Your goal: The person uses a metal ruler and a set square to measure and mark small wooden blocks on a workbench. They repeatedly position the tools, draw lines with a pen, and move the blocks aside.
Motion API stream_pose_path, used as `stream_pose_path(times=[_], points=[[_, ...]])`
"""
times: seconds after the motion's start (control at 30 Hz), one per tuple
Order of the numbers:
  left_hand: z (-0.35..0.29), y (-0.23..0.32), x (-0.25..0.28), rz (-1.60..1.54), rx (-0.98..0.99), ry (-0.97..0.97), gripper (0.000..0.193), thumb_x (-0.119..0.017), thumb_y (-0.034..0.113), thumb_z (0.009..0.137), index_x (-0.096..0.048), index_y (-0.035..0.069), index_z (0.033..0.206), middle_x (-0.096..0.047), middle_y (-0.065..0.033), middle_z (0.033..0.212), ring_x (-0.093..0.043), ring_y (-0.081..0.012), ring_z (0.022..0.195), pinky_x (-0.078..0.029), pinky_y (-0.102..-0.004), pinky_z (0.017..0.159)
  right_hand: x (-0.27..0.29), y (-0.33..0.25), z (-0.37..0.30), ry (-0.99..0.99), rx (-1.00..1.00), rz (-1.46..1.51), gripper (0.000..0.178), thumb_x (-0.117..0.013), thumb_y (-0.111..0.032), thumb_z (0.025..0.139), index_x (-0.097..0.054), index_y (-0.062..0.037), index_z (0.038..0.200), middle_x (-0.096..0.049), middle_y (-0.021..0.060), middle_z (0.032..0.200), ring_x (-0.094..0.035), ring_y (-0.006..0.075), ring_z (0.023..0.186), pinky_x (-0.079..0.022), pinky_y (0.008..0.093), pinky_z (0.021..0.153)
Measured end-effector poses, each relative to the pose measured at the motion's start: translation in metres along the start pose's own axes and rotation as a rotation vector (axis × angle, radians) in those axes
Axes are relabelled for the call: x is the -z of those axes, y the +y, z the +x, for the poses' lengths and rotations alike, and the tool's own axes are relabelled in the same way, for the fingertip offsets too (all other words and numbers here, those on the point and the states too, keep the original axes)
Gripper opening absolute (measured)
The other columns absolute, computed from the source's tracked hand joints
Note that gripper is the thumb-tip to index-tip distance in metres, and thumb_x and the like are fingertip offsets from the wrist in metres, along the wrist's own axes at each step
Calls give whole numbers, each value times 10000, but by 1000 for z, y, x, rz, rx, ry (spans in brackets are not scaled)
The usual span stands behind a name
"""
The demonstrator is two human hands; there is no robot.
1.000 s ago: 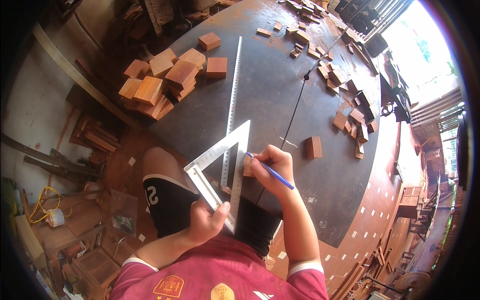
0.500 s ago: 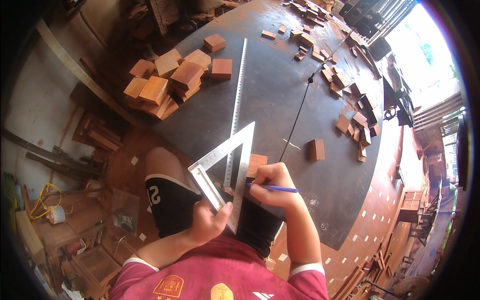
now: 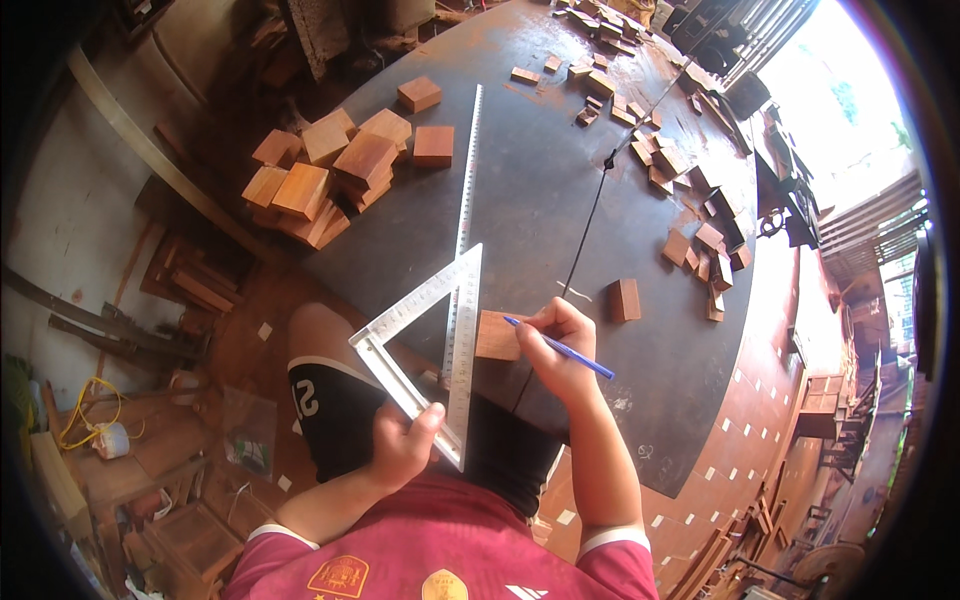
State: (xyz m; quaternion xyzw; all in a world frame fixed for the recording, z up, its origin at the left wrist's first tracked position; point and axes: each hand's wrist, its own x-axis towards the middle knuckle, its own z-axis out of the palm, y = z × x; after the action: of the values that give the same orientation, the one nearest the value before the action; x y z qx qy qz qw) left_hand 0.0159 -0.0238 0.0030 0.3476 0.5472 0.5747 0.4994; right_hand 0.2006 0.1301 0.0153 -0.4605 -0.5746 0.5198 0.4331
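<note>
My left hand grips the lower corner of a metal triangle square, thumb on top of its thick edge. The square is held over my lap and the near edge of the dark table. Between the fingers of my right hand is a blue pen, its tip end pointing left over a reddish wooden block. This block lies just right of the square's long side, partly covered by my right hand. A long steel ruler lies on the table and passes under the square.
A pile of wooden blocks sits at the table's left edge, with single blocks beside it. One block stands right of my hand. Many small offcuts lie along the right side. A dark line crosses the dark tabletop.
The square has shifted left with my left hand, away from the block. My right hand has lifted and turned the pen, uncovering more of the block. The view has shifted slightly.
</note>
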Motion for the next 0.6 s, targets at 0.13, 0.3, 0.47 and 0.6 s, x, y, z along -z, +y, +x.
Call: stream_pose_path(times=[0.13, 0.3, 0.47, 0.6], points=[[16, 5, 22, 40, 64, -38, 194, -610, 174, 1018, -575, 18, 908, -618, -53, 676, -554, -103, 453, -425, -248, 387, -1, -1, -1, 77, 47, 6, 120, -715, -36, 890, -617, -4, 828, -663, 18, 726, -574, 36, 663, -458, 223, 589], [66, 24, 76, 193, 203, -269, 227, -671, 207, 1011, -663, -6, 934, -695, -72, 719, -614, -110, 513, -472, -249, 446, 0, -3, 2, 240, 78, 84, 86, -702, -32, 948, -619, -11, 944, -636, -16, 786, -557, 23, 693, -437, 196, 625], [95, 16, 93, 461, 64, -125, 284, -712, 208, 994, -631, -49, 1084, -729, -146, 912, -715, -162, 674, -588, -281, 559, 6, 0, 3, 380, 114, 138, 95, -703, -53, 967, -619, -14, 988, -636, -14, 821, -560, 27, 716, -442, 192, 644], [72, 35, 64, 676, -149, 191, 485, -770, 168, 946, -566, -85, 1306, -681, -243, 1201, -764, -229, 822, -599, -309, 664, 10, -1, 3, 512, 140, 81, 119, -698, -90, 988, -622, -12, 1037, -658, 10, 888, -584, 38, 778, -466, 195, 684]])
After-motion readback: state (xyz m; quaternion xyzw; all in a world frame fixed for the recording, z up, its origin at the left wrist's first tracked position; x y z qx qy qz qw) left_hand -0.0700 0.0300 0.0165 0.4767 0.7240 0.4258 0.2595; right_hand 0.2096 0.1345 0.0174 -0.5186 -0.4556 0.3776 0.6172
